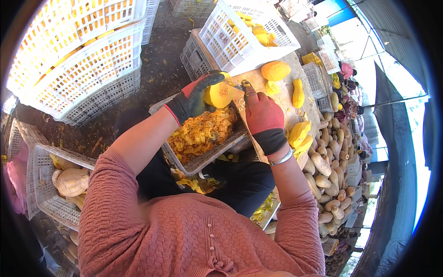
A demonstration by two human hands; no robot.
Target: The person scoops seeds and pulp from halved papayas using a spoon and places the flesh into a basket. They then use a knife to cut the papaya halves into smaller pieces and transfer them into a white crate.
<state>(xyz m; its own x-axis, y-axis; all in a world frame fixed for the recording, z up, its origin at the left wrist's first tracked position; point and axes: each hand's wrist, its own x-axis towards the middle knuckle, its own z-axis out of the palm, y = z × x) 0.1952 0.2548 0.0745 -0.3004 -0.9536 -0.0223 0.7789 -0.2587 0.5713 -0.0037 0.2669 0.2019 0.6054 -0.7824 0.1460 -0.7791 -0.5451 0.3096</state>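
Note:
My left hand [199, 95], in a red and black work glove, grips a peeled yellow squash piece [218, 93] whose cut face shows its seed hollow. My right hand [263, 112], gloved alike, holds a small tool with a metal blade [234, 85] against the top of the piece; its handle is hidden in my fist. Below both hands sits a grey plastic crate [193, 169] heaped with orange squash pulp and seeds [204, 133]. On the wooden board [254, 74] beside my right hand lie a peeled squash [276, 71], a small yellow piece [272, 87] and a long yellow piece [298, 93].
A white crate [225, 41] of cut squash stands at the board's far end. Stacked white crates [93, 65] rise at left, above a crate [57, 204] of unpeeled squash [72, 181]. Peeled pieces [300, 136] lie near my right wrist. Whole squashes [332, 166] are piled at right, with people beyond.

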